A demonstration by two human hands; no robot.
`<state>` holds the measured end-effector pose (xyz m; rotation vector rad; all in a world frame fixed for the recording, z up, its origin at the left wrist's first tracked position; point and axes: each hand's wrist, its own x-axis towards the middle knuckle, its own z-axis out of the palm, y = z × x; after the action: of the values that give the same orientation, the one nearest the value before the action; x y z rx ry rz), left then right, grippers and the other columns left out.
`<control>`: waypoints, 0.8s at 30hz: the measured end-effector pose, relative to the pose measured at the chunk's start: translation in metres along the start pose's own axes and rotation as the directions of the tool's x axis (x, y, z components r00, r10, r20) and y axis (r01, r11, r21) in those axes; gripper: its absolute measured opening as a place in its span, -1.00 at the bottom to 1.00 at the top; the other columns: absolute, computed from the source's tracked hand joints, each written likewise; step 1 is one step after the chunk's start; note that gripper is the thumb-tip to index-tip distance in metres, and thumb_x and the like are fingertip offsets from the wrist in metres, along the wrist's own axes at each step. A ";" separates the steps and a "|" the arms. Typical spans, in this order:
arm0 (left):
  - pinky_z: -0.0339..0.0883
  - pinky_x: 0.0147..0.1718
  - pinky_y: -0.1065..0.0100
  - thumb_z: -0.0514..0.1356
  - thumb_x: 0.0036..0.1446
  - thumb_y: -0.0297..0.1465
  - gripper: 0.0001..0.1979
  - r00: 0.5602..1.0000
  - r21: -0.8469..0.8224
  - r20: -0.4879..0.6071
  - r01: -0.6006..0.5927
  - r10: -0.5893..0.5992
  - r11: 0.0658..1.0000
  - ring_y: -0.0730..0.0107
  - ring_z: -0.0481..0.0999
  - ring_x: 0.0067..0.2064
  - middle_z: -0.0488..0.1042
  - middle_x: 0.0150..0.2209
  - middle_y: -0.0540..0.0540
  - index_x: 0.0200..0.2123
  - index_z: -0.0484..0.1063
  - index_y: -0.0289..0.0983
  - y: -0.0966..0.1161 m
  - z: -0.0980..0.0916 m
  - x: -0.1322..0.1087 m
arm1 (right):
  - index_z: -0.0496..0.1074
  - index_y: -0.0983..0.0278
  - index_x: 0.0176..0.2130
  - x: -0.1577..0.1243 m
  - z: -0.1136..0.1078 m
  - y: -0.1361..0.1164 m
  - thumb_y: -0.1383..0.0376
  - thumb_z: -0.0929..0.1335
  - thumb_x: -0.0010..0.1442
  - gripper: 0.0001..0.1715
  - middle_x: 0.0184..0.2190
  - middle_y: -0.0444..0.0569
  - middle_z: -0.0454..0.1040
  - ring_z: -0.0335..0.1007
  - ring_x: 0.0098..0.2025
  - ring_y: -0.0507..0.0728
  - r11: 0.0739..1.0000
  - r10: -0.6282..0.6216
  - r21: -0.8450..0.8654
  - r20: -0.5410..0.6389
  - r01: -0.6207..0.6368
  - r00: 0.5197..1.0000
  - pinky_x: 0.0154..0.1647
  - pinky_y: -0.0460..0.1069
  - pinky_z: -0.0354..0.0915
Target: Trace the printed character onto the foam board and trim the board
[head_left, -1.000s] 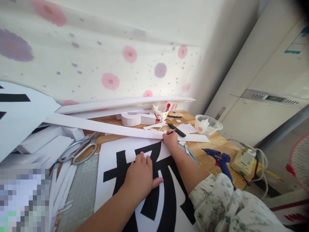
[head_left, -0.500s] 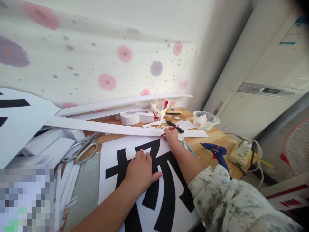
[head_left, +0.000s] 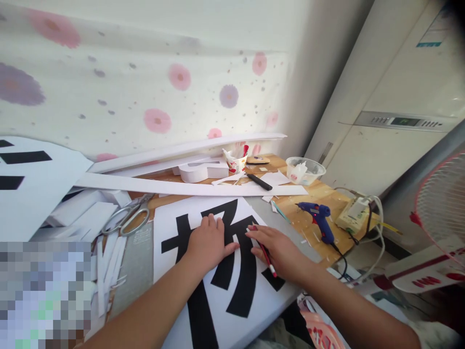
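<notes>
A white foam-like board [head_left: 165, 271] lies in front of me, bearing a large black character [head_left: 244, 291]. My left hand [head_left: 208, 245] rests on it with fingers extended and thumb spread, holding nothing. Over the right part of the character, my right hand [head_left: 278, 249] grips a red pencil [head_left: 269, 265], its rear end slanting down towards me. Just beyond the board runs a long white strip [head_left: 189, 187], apart from both hands. A black-handled cutter [head_left: 259, 182] lies against that strip.
Scissors [head_left: 134, 220] and white offcuts [head_left: 103, 276] lie at left on a grey cutting mat [head_left: 136, 261]. A blue glue gun [head_left: 318, 220], a power strip [head_left: 351, 215] and a clear plastic bowl [head_left: 316, 169] are at right. A fan [head_left: 441, 208] stands beyond the table edge.
My right hand has come back from the long strip onto the board, bringing the pencil with it. My left hand stays on the character. The view has shifted slightly.
</notes>
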<state>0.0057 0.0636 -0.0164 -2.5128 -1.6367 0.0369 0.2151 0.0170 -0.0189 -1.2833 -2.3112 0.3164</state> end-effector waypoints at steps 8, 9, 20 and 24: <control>0.28 -0.04 0.08 -0.05 0.19 0.00 -0.37 0.993 -0.023 0.069 -0.092 0.093 0.996 -0.05 0.26 0.12 0.24 0.20 -0.32 0.17 0.22 -0.29 -0.019 -0.006 -0.001 | 0.36 0.25 0.07 -0.018 0.022 0.008 0.26 0.33 0.19 -0.56 0.20 0.14 0.26 0.12 0.25 0.31 0.988 -0.006 -0.156 0.049 0.013 0.999 0.18 0.27 0.14; 0.25 0.00 0.10 -0.05 0.20 -0.02 -0.39 0.990 -0.034 0.087 -0.108 0.111 0.994 -0.01 0.24 0.16 0.20 0.23 -0.27 0.19 0.20 -0.26 -0.024 -0.007 -0.005 | 0.37 0.26 0.06 -0.018 0.023 0.009 0.25 0.33 0.18 -0.57 0.20 0.14 0.26 0.12 0.25 0.31 0.988 -0.010 -0.156 0.046 0.018 0.999 0.19 0.27 0.14; 0.00 0.23 0.06 -0.04 0.20 -0.02 -0.32 0.980 -0.106 0.183 -0.061 0.080 0.992 0.06 -0.10 0.34 -0.07 0.34 -0.14 0.29 0.03 -0.26 -0.042 -0.006 -0.119 | 0.40 0.27 0.01 -0.018 0.027 0.015 0.23 0.35 0.17 -0.59 0.16 0.15 0.31 0.15 0.23 0.31 0.993 -0.039 -0.113 0.007 0.040 0.999 0.18 0.27 0.16; 0.05 0.21 0.03 -0.04 0.20 -0.03 -0.35 0.996 -0.113 0.052 -0.071 0.077 0.991 0.06 -0.03 0.32 -0.01 0.32 -0.11 0.28 0.06 -0.19 -0.043 0.008 -0.151 | 0.36 0.32 0.05 -0.017 0.027 0.017 0.21 0.41 0.09 -0.46 0.15 0.21 0.31 0.17 0.22 0.31 1.000 0.006 -0.027 -0.016 -0.007 1.000 0.19 0.26 0.16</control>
<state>-0.0958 -0.0561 -0.0270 -2.6788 -1.6073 0.0252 0.2219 0.0124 -0.0542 -1.3020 -2.3060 0.2766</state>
